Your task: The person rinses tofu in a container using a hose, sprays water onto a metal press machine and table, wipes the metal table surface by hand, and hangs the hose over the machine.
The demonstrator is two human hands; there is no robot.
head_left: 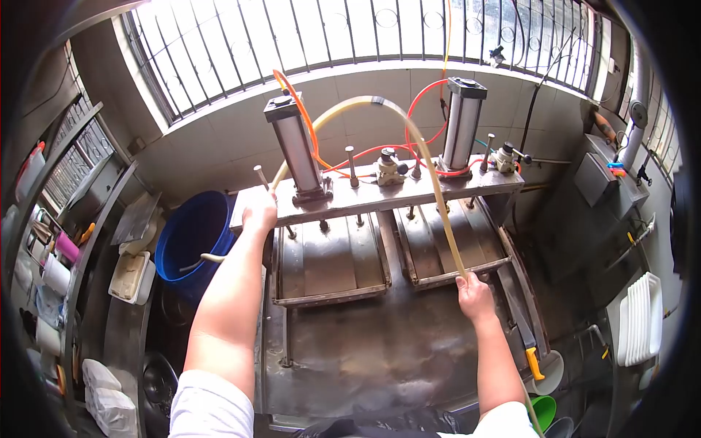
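Observation:
A pale yellow hose [431,160] arches over a metal press frame [350,199] with two upright cylinders [298,150]. At the frame's left end, my left hand [259,212] is closed around the hose, beside a bolt. My right hand [475,296] grips the same hose lower down, in front of the right press plate [453,241]. The left press plate [332,259] lies between my arms. Beneath both plates is a wet steel table [365,350].
A blue barrel [191,237] stands at the left, near a white tub [133,277]. A yellow-handled knife [534,363] lies at the table's right edge. White trays [639,321] are stacked at the far right. Orange air tubes [310,120] run between the cylinders.

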